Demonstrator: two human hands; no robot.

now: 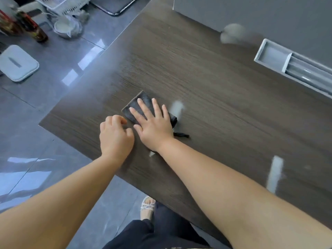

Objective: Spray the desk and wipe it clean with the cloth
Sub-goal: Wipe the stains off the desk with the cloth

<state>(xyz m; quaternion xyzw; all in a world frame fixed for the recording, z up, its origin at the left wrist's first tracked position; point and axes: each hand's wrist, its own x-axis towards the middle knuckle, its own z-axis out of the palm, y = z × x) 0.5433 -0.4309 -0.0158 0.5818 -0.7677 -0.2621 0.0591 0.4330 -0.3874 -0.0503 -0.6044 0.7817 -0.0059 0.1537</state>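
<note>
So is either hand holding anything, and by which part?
The right hand presses flat on the middle of the cloth, not gripping it. The left hand curls beside its edge; whether it pinches is unclear.

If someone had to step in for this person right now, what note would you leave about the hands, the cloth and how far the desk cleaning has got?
Right hand: flat, fingers straight, pressing the cloth onto the desk near its left edge.
Left hand: fingers curled, holding nothing, resting on the desk just beside the cloth.
Spray bottle: not in view.
Done: the cloth is down and ready to wipe. I cannot tell if the desk was sprayed; the pale streaks may be wet or glare.
Left: wipe the rest of the desk, out to the grey tray.
</note>
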